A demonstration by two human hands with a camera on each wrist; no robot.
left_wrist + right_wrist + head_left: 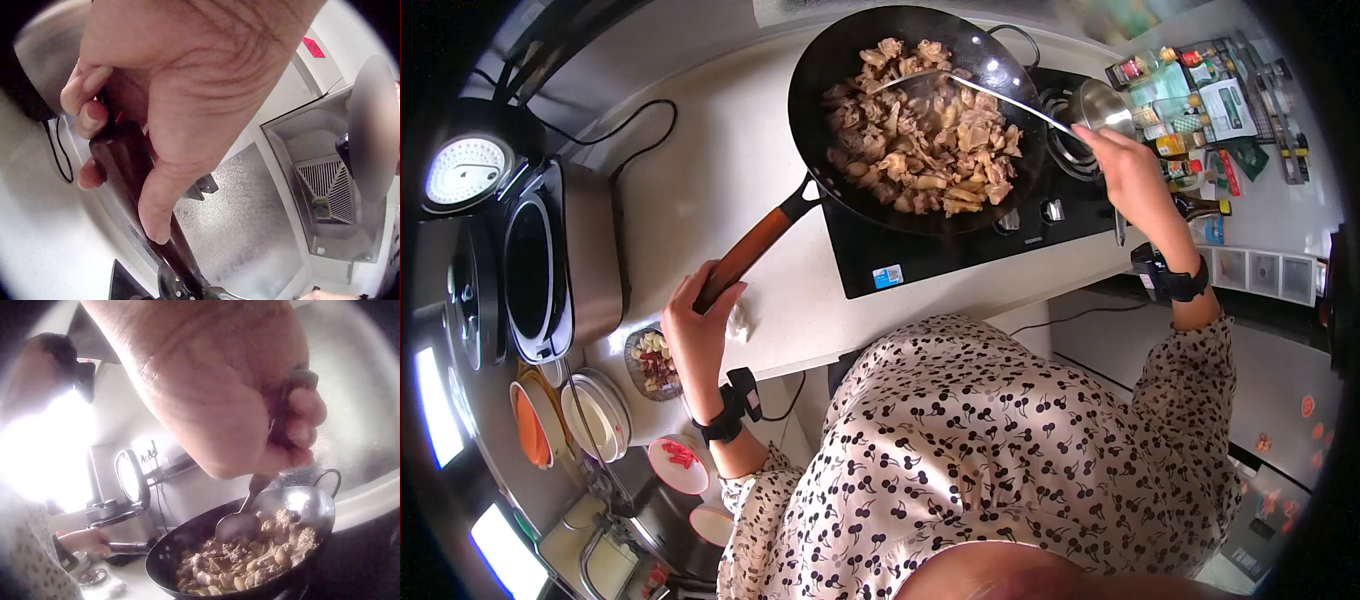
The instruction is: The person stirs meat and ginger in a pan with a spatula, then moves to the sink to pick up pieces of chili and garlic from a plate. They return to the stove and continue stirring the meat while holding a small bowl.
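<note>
Steel ladle [990, 95] gripped by right hand [1125, 170], left hand [695, 320] clasping round black wok's [840, 60] wooden handle [745, 255].

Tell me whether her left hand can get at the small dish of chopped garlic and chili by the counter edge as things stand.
Probably yes, but not right now: the left hand grips the wok handle. The dish sits just below that hand on the counter, with nothing between them, so letting go of the handle should free the way.

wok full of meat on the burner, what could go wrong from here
The wok is piled with meat out to its sides, so the ladle in the right hand might push pieces over the rim. The left hand grips only the end of the handle, so the wok could tilt.
</note>
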